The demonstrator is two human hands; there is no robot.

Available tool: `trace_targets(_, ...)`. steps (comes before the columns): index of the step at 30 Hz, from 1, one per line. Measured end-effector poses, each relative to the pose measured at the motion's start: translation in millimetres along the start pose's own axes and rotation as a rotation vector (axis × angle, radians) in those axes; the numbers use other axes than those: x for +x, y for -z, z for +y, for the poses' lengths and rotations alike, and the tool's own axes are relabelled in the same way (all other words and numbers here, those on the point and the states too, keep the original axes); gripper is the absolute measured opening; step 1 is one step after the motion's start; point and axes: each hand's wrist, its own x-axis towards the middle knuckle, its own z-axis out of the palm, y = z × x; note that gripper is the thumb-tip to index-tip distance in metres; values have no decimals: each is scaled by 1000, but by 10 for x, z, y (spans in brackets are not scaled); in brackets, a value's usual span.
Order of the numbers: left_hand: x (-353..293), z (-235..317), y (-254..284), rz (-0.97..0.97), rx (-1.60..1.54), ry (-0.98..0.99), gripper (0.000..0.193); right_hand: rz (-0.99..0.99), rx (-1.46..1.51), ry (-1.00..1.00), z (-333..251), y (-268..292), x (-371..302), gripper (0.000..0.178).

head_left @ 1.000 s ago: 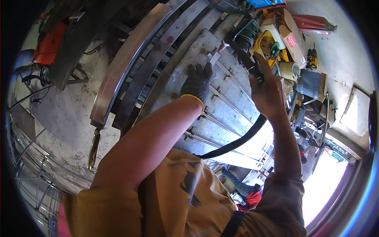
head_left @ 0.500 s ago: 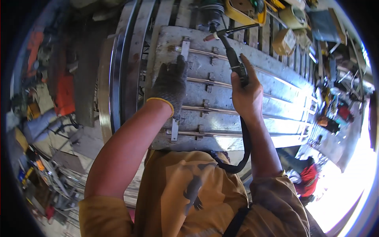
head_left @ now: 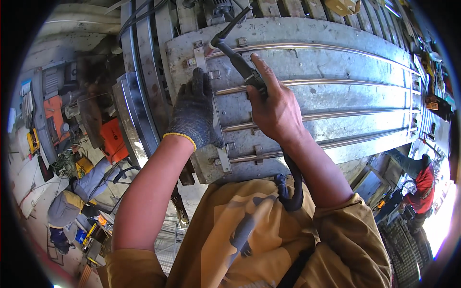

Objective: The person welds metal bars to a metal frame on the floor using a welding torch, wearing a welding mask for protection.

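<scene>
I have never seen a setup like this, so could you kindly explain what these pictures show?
There is no robot: you see a person's own two hands. The view comes from a wide fisheye camera on the head, looking down, so straight edges bend toward the rim. The left hand, in a dark glove with a yellow cuff, lies over a flat metal strip. The bare right hand holds a dark torch-like tool. Four shiny rods lie across a grey metal sheet.
</scene>
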Motion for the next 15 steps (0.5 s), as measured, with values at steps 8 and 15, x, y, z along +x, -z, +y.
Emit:
trace_targets(8, 5, -28, -44, 1, -33, -2, 166, 39, -99, 91, 20, -109, -31, 71)
trace_targets(15, -9, -13, 7, -35, -37, 3, 169, 27, -141, 95, -6, -118, -65, 70)
